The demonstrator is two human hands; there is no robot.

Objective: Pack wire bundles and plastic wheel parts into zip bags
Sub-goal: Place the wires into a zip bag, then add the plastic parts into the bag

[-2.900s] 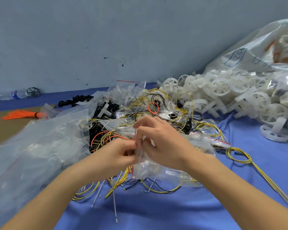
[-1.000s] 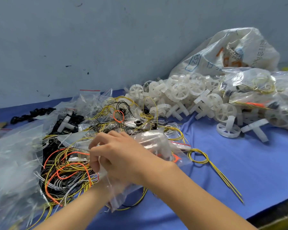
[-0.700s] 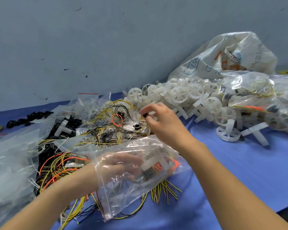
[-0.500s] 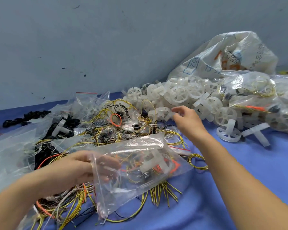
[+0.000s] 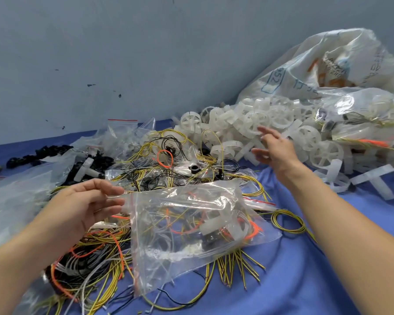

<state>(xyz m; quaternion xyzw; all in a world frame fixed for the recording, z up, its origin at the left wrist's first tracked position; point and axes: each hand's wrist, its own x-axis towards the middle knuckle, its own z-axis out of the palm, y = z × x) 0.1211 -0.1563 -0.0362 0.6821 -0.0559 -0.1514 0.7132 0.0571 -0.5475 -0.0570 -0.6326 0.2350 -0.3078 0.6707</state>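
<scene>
One head-worn wide-angle view looks forward and down, close over the blue table (image 5: 305, 280), with the wall (image 5: 146, 53) filling the upper frame.

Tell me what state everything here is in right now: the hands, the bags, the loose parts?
Left hand: fingers pinching the zip bag's edge.
Right hand: open, fingers spread, reaching at the white wheels, holding nothing.
Zip bag: filled with wires and a white part, lying on the wires; whether sealed is unclear.
White wheels: loose in a heap.
Loose wires: tangled, unpacked.
Large plastic sack: slumped against the wall.
</scene>
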